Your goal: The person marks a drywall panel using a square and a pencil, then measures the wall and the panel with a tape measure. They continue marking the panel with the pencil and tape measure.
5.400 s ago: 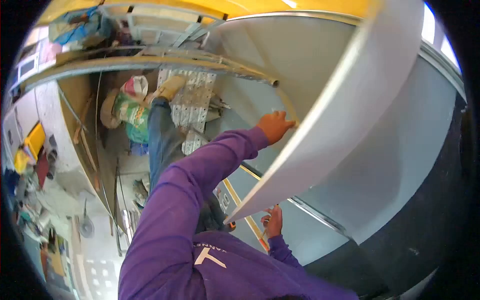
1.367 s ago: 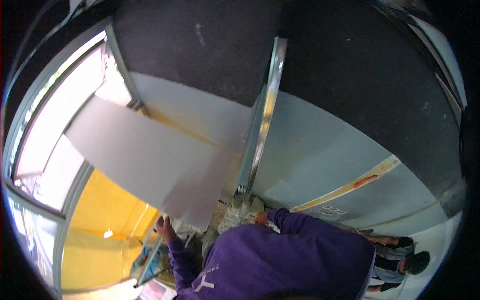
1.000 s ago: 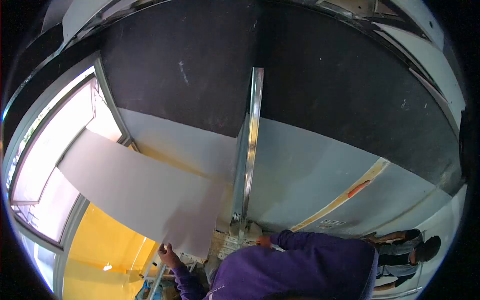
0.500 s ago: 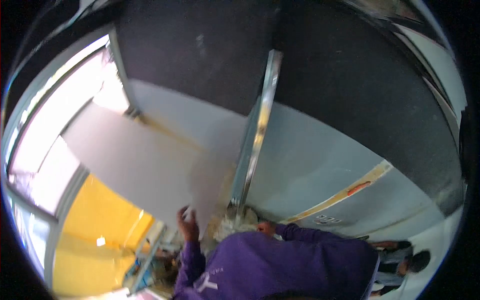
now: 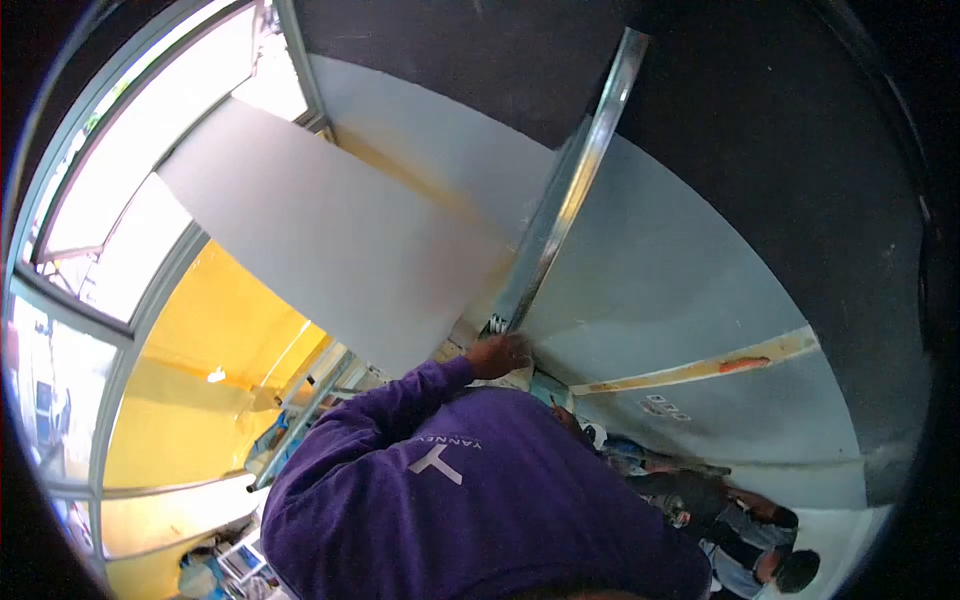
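My purple shirt (image 5: 480, 500) hides the right hand (no trace of it). The left hand (image 5: 497, 355) blurs at the foot of the metal stud (image 5: 570, 200), grip unreadable; its sleeve covers a corner of the white board (image 5: 330, 240).

- The white board (image 5: 330, 250) is a long, flat, plain rectangular sheet with clean, straight edges and no marks on its face. It is held off the wall on a slant, its far end up by the bright window and its near end dropping towards the foot of the metal stud (image 5: 570, 195).
- The metal stud is a thin, shiny, silver channel. It stands straight against the wall, crossing from the dark upper band down onto the pale grey part, and the left hand (image 5: 495, 355) touches its bottom end, just beside the board's lower corner.
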Available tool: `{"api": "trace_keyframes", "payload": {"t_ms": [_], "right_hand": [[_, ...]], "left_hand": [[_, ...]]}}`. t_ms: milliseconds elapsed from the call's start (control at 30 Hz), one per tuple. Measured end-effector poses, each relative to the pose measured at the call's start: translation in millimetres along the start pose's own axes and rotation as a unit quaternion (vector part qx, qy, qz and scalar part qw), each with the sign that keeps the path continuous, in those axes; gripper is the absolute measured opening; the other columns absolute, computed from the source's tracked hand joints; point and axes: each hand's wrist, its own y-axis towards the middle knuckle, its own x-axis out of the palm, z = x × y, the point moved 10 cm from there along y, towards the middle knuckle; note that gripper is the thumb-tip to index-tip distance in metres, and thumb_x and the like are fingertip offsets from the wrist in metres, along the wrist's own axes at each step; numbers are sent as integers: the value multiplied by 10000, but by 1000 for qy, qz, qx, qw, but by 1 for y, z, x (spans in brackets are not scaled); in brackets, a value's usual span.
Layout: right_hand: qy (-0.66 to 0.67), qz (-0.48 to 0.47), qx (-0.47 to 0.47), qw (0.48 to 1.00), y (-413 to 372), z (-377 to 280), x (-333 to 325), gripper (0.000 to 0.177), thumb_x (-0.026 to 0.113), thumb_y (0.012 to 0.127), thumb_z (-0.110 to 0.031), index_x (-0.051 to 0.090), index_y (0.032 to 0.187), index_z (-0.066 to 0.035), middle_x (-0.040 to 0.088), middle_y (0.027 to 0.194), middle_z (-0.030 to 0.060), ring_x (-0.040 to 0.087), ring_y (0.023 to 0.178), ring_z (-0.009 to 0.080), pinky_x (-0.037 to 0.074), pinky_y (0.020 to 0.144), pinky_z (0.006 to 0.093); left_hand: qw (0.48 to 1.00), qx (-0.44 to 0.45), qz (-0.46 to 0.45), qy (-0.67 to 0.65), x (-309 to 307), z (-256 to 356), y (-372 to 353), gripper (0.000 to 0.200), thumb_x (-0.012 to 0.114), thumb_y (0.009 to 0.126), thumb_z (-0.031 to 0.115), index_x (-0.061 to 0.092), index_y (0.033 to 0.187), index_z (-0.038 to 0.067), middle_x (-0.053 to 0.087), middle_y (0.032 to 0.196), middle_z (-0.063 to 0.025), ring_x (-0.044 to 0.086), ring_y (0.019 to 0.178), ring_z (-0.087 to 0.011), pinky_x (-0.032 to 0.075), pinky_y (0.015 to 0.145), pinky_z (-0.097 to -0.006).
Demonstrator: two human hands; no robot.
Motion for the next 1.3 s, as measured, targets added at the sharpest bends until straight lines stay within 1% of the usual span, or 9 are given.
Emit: {"api": "trace_keyframes", "payload": {"t_ms": [233,367,533,633,733,867,933,1067,1300], "right_hand": [[-96,69,19,993,-105,-88,-32,314,565,954,-364,612,1071,-76,612,873,63,574,746,191,477,701,349],[-152,158,-35,975,-168,-203,-61,276,540,980,-328,602,1067,-74,604,866,56,575,744,176,483,702,337],[-107,415,-295,854,-171,-352,-84,214,512,995,-190,528,1165,-61,568,982,107,585,811,193,494,692,311],[-295,615,-342,646,-190,-436,-74,334,590,930,-264,529,1199,-77,577,1060,164,605,904,311,518,735,409],[-253,583,-317,704,-222,-482,-83,552,644,862,-466,532,1230,-70,592,1083,182,605,1000,365,530,785,425],[-328,549,-345,687,-254,-503,-122,664,719,774,-527,541,1214,-63,603,1064,169,631,941,347,537,756,440],[-383,558,-350,648,-282,-510,-132,682,752,740,-512,544,1207,-62,610,1068,159,645,924,333,551,730,441],[-431,547,-346,629,-320,-503,-142,633,763,732,-435,553,1222,-93,628,1072,131,654,926,330,568,720,434],[-381,598,-202,676,-375,-407,-178,594,739,749,-381,554,1259,-138,650,1045,92,651,929,304,554,762,410]], "left_hand": [[986,59,-154,-12,52,-8,40,368,644,920,345,619,1113,33,661,950,-117,646,883,-253,525,796,-393],[875,401,-218,160,86,35,43,488,610,940,402,555,1265,42,591,1245,-136,569,1167,-236,468,987,-391],[938,120,-236,-224,83,158,60,571,409,1005,494,395,1377,61,472,1352,-150,516,1195,-275,444,1006,-408],[844,72,-164,-505,85,171,100,508,389,1019,454,425,1336,59,493,1302,-133,523,1164,-252,444,1000,-404],[691,-5,-188,-698,39,286,84,348,387,1035,287,469,1281,55,535,1165,-82,550,1098,-211,456,976,-380],[791,-4,-201,-578,46,277,123,308,525,992,250,508,1257,94,565,1210,-70,598,1080,-230,523,892,-348],[907,199,-141,-344,14,325,128,239,577,937,117,514,1164,77,569,1126,-54,590,1053,-185,526,871,-316],[880,57,-270,-388,48,346,138,237,643,869,5,508,1058,52,580,1072,-71,595,1045,-185,534,870,-306],[903,209,-282,-246,54,375,175,202,660,879,101,567,1049,48,629,1090,-99,609,1023,-213,534,881,-340]]}}
